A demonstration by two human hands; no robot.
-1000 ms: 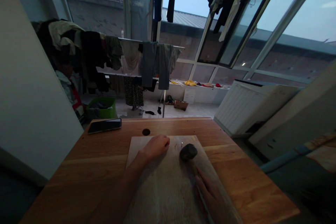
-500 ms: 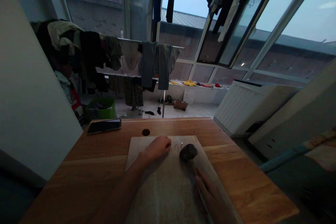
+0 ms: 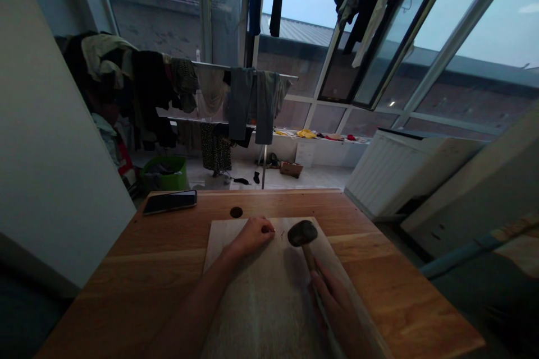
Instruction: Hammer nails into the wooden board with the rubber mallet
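Note:
My right hand (image 3: 332,297) is wrapped round the wooden handle of a mallet. The mallet's dark, rounded head (image 3: 302,233) is held above the far right part of a pale wooden board (image 3: 256,303), with its shadow on the board below. Near the board's far edge rests my left hand (image 3: 256,234), its fingers pinched together. A tiny bright spot shows at its fingertips, too small to name. Between that hand and the mallet head, a thin nail (image 3: 282,234) stands out of the board, seemingly at a slant.
The board lies on a wooden table (image 3: 138,269). A phone (image 3: 170,202) lies at the table's far left, and a dark round spot (image 3: 236,212) marks the table beyond the board. Behind stand a clothes rack (image 3: 248,70) and a green basket (image 3: 172,179).
The mallet head has risen from the board. A second small nail, seen earlier beside the head, no longer shows. My left hand stays in nearly the same place, its fingers slightly shifted.

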